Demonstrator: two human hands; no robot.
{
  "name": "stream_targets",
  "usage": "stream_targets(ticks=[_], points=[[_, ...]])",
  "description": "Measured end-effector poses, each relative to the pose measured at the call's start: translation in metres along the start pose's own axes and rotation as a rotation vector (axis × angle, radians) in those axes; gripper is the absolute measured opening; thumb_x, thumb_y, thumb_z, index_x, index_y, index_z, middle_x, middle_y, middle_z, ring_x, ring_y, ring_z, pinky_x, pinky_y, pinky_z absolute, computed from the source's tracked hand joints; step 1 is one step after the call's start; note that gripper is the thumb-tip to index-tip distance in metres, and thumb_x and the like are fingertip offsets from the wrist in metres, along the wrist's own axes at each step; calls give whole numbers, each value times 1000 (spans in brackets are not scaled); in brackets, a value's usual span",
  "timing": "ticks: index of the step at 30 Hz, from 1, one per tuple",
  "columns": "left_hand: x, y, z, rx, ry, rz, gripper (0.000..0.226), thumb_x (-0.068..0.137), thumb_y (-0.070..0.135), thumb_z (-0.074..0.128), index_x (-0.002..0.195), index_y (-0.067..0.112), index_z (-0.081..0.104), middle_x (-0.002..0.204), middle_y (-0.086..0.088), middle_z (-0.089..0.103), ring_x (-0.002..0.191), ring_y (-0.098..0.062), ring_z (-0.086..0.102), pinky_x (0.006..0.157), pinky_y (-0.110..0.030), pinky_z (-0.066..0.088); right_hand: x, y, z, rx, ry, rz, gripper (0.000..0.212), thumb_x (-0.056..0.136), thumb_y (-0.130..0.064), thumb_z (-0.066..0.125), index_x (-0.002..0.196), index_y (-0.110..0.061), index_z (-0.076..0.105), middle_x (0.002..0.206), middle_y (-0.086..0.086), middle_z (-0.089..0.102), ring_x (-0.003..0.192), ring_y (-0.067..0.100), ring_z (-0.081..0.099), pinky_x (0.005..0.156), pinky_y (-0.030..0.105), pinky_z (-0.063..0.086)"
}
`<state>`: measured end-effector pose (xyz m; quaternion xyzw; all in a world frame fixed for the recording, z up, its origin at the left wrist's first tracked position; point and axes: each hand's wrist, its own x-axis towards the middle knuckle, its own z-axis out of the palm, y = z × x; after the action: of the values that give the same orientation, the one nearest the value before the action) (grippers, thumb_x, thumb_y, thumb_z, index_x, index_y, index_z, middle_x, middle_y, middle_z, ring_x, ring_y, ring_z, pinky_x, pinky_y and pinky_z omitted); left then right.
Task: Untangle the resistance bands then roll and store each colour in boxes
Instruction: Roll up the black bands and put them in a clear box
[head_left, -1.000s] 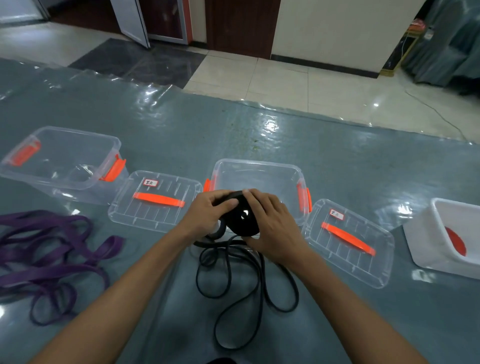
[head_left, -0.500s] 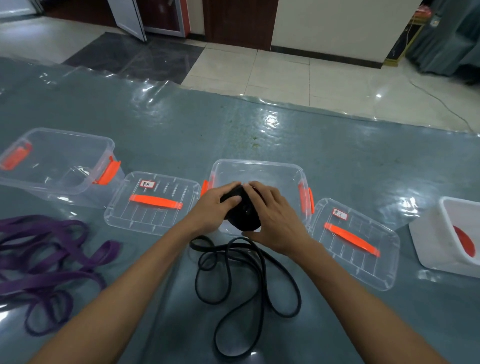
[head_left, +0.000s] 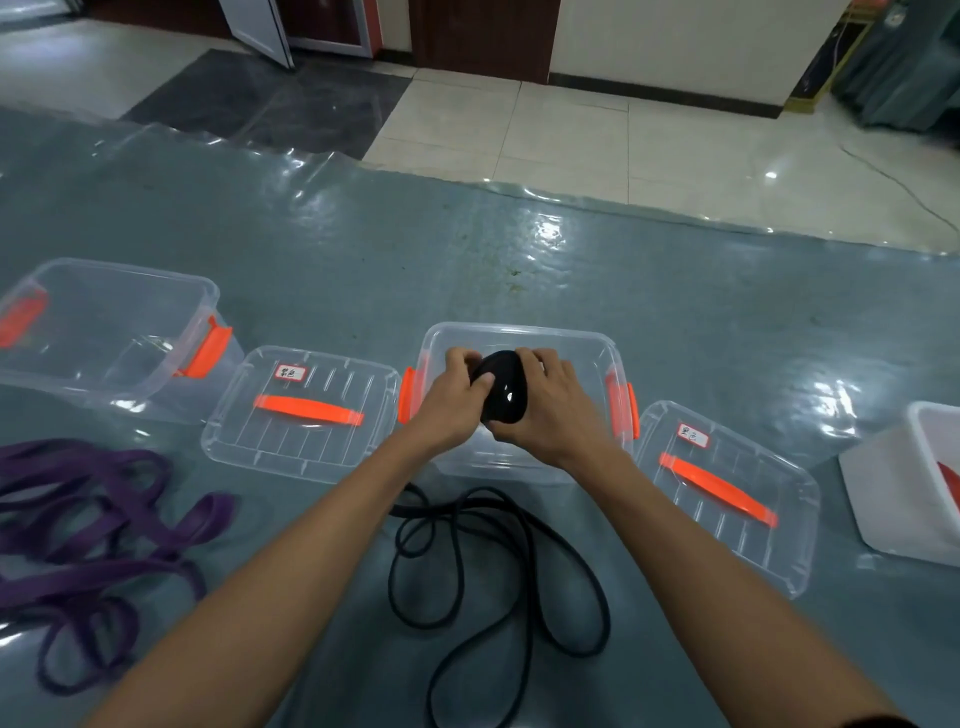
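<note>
Lifting the black roll (head_left: 501, 387) over the last second took it off the counter (head_left: 467, 260); it's now over the open clear box (head_left: 519, 328), near the 6 o'clock wall. Your left hand (head_left: 452, 400) grips it at 9 o'clock and your right hand (head_left: 550, 415) at 3, fingers curled round it. The roll looks tight, glossy and egg-shaped. Loose black band (head_left: 498, 571) lies on the counter at the box's 6 o'clock; can't tell if it joins the roll. Judgement: storing is close, but black isn't done. Purple bands (head_left: 93, 519) at 8 o'clock are still unrolled.
</note>
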<state>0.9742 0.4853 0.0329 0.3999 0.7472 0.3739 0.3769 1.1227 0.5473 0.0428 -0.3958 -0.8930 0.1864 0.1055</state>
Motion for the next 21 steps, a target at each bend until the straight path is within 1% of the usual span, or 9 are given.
stream_targets(ticks=[3,6,8,11,13,14,17,19,21], points=[[13,-5,1,149,-27,-38,22,105,24,42,125,17,49,118,-1,59,96,-12,57,70,-22,44,11,10,13,-24,-73,42,82,69,-56,75,134,-17,43,129,3,46,112,25,45,82,39,52],[25,-5,3,394,-13,9,27,99,13,44,114,6,66,116,-12,61,108,-28,56,90,-42,50,21,20,26,-52,-153,66,84,69,-55,76,134,-15,43,129,6,46,113,27,45,84,40,52],[30,-7,6,500,-34,-10,25,96,11,45,102,1,68,110,-17,59,102,-34,58,89,-47,51,28,25,35,-70,-213,69,81,68,-53,77,130,-14,43,127,7,46,112,28,45,84,40,52],[39,-18,9,515,-111,-80,19,94,8,48,93,-3,63,98,-21,64,86,-37,63,76,-48,53,40,29,50,-132,-297,42,76,68,-49,79,126,-13,44,124,8,47,112,29,46,78,36,48],[45,-24,12,549,-120,-89,11,93,8,50,93,0,58,98,-19,60,83,-35,61,72,-47,50,49,30,60,-156,-328,31,77,70,-48,79,128,-12,44,126,9,47,114,29,46,79,36,45],[47,-26,13,568,-122,-94,9,93,10,52,98,3,55,104,-15,55,85,-34,59,72,-46,48,53,31,65,-167,-344,31,79,71,-46,79,131,-11,43,128,9,47,116,30,46,82,37,45],[53,-32,20,620,-197,-120,23,93,13,54,115,8,49,115,-10,43,92,-34,58,73,-42,44,60,32,77,-213,-409,41,87,67,-42,86,134,-8,40,131,11,44,121,32,45,85,39,48],[56,-35,23,686,-272,-90,18,92,15,55,109,11,52,107,-10,45,86,-32,57,71,-40,42,64,33,82,-242,-444,42,92,62,-41,90,132,-7,41,131,11,43,121,32,45,85,40,50],[59,-35,24,767,-304,-57,17,91,19,57,107,13,57,106,-12,50,87,-31,56,74,-40,45,66,36,83,-244,-474,39,94,62,-41,91,133,-7,40,132,11,43,122,32,44,86,41,50]])
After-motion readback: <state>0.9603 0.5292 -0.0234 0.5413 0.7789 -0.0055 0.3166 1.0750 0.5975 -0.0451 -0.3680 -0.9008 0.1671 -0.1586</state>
